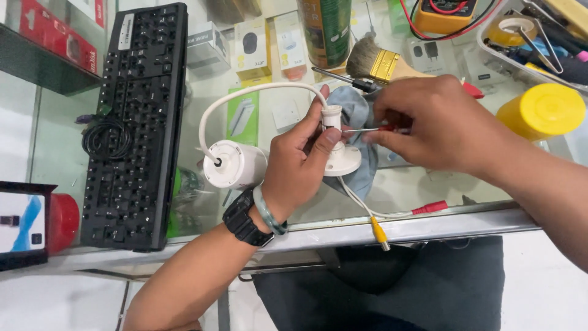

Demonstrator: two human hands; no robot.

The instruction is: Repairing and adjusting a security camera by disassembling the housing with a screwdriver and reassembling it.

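The white camera mount [335, 144] stands at the middle of the glass counter [429, 190], its short stem upright above a round flared base that rests on a crumpled blue-grey cloth [361, 122]. The left hand [300, 162] is closed around that stem from the near left side, thumb pressed against its front and fingers wrapped behind. The right hand [438, 125] comes in from the right, its fingers pinched shut on a small screwdriver [370, 130] with a red handle and thin steel shaft. The shaft lies nearly level, pointing left, and its tip meets the stem just below the thumb, so the tool's long axis crosses the stem's upright axis roughly at a right angle. Both hands are on the work, the left one nearer the body of the mount. A smooth white cable arcs up and over from the stem to the rear face of a white cylindrical security camera [234, 164], which lies on its side just left of the left hand. A thinner white lead runs from the base toward the counter's metal edge and splits into a red plug [430, 207] and a yellow plug [378, 233]. A matte black keyboard [138, 122] lies well to the left; a bristly paintbrush [380, 63] with a brass ferrule and a glossy yellow lidded tub [542, 110] sit behind the hands.
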